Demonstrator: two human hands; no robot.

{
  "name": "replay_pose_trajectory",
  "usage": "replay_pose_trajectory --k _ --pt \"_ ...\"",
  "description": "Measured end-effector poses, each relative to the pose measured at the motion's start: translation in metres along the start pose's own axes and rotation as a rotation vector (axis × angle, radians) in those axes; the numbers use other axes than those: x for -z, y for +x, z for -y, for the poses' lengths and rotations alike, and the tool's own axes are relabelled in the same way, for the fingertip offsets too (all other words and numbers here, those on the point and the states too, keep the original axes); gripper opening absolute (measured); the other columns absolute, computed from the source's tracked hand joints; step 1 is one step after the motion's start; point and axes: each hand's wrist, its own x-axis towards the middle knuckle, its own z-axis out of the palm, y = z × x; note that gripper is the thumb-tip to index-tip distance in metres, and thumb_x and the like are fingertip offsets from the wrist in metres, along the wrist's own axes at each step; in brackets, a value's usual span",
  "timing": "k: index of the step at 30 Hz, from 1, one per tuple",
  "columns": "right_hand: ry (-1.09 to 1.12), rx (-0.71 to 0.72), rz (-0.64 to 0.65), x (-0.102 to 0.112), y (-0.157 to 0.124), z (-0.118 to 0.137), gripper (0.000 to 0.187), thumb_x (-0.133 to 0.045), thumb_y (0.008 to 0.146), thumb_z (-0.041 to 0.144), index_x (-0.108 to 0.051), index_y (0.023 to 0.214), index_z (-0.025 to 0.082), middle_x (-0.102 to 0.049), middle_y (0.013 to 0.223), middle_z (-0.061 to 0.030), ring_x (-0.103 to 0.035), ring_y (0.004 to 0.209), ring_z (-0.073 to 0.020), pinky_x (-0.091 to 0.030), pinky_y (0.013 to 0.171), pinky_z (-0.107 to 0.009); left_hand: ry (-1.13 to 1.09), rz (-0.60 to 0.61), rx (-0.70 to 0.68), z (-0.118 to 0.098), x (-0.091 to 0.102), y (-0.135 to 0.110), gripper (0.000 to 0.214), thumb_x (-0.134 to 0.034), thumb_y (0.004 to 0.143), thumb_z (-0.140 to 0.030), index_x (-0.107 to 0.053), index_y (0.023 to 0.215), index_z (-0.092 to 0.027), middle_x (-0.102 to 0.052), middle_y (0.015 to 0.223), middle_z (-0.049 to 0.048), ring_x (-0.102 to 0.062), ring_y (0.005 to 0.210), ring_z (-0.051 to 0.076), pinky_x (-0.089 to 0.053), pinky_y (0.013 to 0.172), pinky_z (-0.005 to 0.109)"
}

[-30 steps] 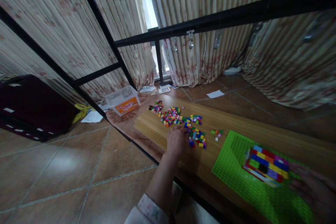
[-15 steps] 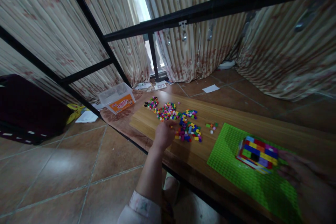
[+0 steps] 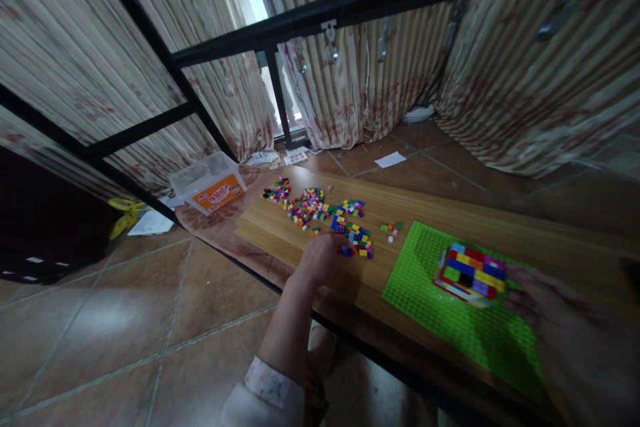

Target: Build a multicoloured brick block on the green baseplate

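Observation:
My left hand (image 3: 324, 259) is low over the near edge of a spread of loose coloured toy bricks (image 3: 357, 235). Its fingers are curled downward, and the back of the hand hides the fingertips and anything between them. On the right, a rectangular block of toy bricks (image 3: 473, 272), built in several colours, is over the green studded baseplate (image 3: 413, 267). The fingers of my right hand (image 3: 545, 300) are bent against this block's right end; blur and shade soften their outline.
Smaller bricks form a pile (image 3: 307, 205) farther left on the wooden board (image 3: 270, 233). A few separate bricks (image 3: 391, 230) lie by the baseplate. A clear plastic tub (image 3: 210, 183) with an orange label stands at the far left end. A black metal rail (image 3: 300, 17) crosses before curtains.
My left hand has moved nearer along the brick spread and now covers the magenta bricks. My right hand remains at the built block. The whole view has shifted slightly.

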Motion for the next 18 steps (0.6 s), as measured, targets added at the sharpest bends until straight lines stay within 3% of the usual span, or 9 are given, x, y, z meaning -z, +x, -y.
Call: replay_pose_trajectory --k 3,6,12,18 --pt "-0.021 -0.119 -0.028 -0.003 -0.010 0.016 0.028 -0.072 0.046 0.041 -0.071 0.067 0.022 -0.067 0.079 -0.0028 -0.055 0.066 -0.0160 -0.041 0.054 -0.028 0.016 -0.015 0.013 -0.001 -0.002 0.001 0.034 -0.058 0.072 -0.011 -0.073 0.099 -0.022 -0.069 0.101 0.0050 -0.062 0.094 0.020 -0.047 0.086 0.028" --pt "-0.034 -0.109 -0.019 -0.004 -0.014 0.023 0.025 -0.071 0.048 0.039 -0.069 0.065 0.021 -0.067 0.080 -0.0044 -0.055 0.066 -0.0166 -0.040 0.054 -0.029 0.019 -0.038 0.007 -0.003 -0.002 0.002 0.034 -0.055 0.074 -0.010 -0.072 0.101 -0.021 -0.068 0.104 0.0060 -0.062 0.097 0.020 -0.047 0.088 0.028" --pt "0.024 -0.090 -0.005 -0.003 -0.009 0.014 0.025 -0.072 0.051 0.038 -0.072 0.069 0.021 -0.067 0.081 -0.0026 -0.052 0.064 -0.0136 -0.043 0.060 -0.029 0.021 -0.063 0.013 -0.007 -0.003 0.003 0.024 -0.054 0.077 -0.012 -0.073 0.089 -0.020 -0.068 0.096 0.0059 -0.063 0.090 0.019 -0.047 0.084 0.028" --pt "-0.006 -0.100 -0.008 -0.003 -0.009 0.017 0.024 -0.071 0.051 0.039 -0.071 0.068 0.021 -0.066 0.074 -0.0017 -0.053 0.062 -0.0137 -0.042 0.058 -0.029 -0.013 -0.089 0.031 -0.003 -0.005 0.005 0.029 -0.053 0.076 -0.008 -0.074 0.092 -0.021 -0.069 0.096 0.0054 -0.063 0.086 0.018 -0.048 0.083 0.028"
